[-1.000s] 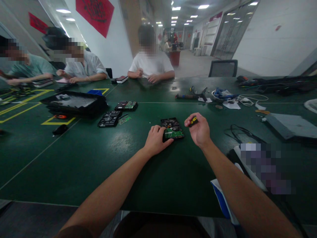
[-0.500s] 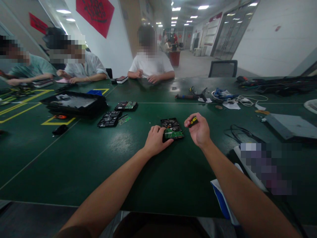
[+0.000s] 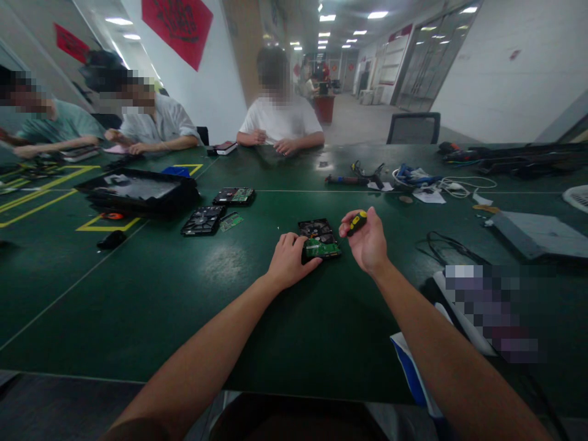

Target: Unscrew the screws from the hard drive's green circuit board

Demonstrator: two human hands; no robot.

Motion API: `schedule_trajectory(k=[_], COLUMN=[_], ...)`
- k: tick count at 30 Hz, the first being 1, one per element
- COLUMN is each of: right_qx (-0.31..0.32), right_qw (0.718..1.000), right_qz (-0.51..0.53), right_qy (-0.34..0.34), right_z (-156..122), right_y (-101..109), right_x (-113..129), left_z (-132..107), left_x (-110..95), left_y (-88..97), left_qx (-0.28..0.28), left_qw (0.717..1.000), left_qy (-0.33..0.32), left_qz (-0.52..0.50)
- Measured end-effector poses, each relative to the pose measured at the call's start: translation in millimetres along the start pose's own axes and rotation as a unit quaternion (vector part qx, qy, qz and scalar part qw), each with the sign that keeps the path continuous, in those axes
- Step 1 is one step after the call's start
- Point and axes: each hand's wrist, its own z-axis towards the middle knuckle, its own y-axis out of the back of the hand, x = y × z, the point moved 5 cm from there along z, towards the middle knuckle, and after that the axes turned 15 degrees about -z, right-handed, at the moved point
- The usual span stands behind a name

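Note:
A hard drive (image 3: pixel 316 230) with a green circuit board (image 3: pixel 322 248) on its near side lies on the green table. My left hand (image 3: pixel 289 260) grips the drive's left and near edges, thumb along the near side. Just right of the drive, my right hand (image 3: pixel 366 242) is closed around the yellow and black handle of a screwdriver (image 3: pixel 357 223). Its thin shaft points down-left toward the board's right end; whether the tip touches a screw is too small to tell. Farther left lie two more hard drives (image 3: pixel 203 220) (image 3: pixel 234 196) and a loose circuit board (image 3: pixel 231 221).
A black tray (image 3: pixel 138 190) stands at the left. Tools and cables (image 3: pixel 416 176) lie at the back right, with a grey metal case (image 3: pixel 542 234) nearer. A blurred-out object rests by my right forearm. Several people sit across the table.
My right hand has turned the screwdriver handle slightly and shifted a little left. My left hand and the hard drive have stayed in place.

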Motion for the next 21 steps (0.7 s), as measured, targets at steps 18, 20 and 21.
schedule_trajectory(k=[18,20,21], right_qx=[0.018,0.020,0.022], right_qw=[1.000,1.000,1.000], right_qz=[-0.003,-0.010,-0.013], right_qy=[-0.014,-0.016,-0.018], right_z=[-0.8,-0.9,-1.0], right_y=[2.4,1.1,0.7], right_x=[3.8,4.0,3.7], left_z=[-0.4,-0.3,-0.2], left_x=[1.0,0.6,0.3], left_y=[-0.5,-0.2,-0.1], left_qx=[0.002,-0.001,-0.001], left_qw=[1.000,1.000,1.000], left_qy=[0.004,0.003,0.002], left_qz=[-0.002,0.001,0.002])
